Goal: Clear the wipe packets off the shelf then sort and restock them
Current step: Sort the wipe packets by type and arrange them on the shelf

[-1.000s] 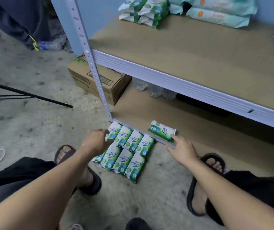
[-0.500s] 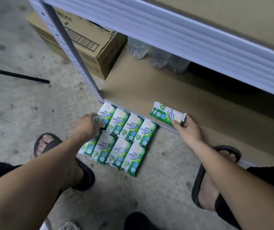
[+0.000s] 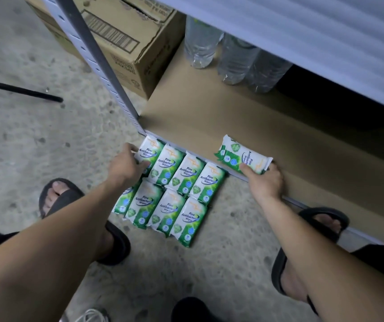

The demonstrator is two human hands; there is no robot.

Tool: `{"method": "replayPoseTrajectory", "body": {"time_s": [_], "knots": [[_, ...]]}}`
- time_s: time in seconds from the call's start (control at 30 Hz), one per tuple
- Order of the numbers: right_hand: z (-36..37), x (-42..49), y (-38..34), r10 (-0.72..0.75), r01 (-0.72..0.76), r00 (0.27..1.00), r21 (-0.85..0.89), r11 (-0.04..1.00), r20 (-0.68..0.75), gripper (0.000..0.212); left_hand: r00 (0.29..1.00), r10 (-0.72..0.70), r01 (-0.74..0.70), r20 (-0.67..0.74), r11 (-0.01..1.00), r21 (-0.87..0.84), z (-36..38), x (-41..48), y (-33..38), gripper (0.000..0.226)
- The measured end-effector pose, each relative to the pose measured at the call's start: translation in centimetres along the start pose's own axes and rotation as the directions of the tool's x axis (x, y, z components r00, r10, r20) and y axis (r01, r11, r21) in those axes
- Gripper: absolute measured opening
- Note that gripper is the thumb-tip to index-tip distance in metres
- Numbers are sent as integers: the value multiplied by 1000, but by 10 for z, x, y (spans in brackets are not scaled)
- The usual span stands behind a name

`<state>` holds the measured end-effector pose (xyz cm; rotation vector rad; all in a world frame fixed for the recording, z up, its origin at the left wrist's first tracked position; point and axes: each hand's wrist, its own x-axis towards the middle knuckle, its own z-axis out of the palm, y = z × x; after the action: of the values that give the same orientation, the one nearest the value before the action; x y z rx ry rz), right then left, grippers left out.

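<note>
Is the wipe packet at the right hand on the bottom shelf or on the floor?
On the shelf: the packet lies flat at its front edge, held by the right hand.

Right hand: your right hand (image 3: 264, 182) lay at the shelf (image 3: 209, 117) edge a second ago; its thumb and fingers now pinch the single packet (image 3: 244, 158).
Left hand: your left hand (image 3: 126, 167) has closed on the corner packet (image 3: 150, 152).
View: you've leaned closer.
</note>
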<state>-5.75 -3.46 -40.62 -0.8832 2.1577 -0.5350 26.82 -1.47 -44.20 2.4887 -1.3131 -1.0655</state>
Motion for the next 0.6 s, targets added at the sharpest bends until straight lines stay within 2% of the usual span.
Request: {"method": "replayPoseTrajectory", "body": {"time_s": [0.2,0.3,0.43,0.6], "knots": [[0,3,-2,88,-124,989,355,926,118,29,999,-39,39,16,999,-22,-1,9,-1,54],[-2,1,-7,105,-159,983,419,894,149,26,997,-56,57,46,998,-14,-2,12,0,57],[-5,-2,-9,108,-156,986,453,878,130,30,996,-22,25,85,999,-38,-1,11,3,22],[-5,-6,-11,66,-112,992,498,860,109,33,997,-38,46,64,991,-129,2,9,0,28]]}}
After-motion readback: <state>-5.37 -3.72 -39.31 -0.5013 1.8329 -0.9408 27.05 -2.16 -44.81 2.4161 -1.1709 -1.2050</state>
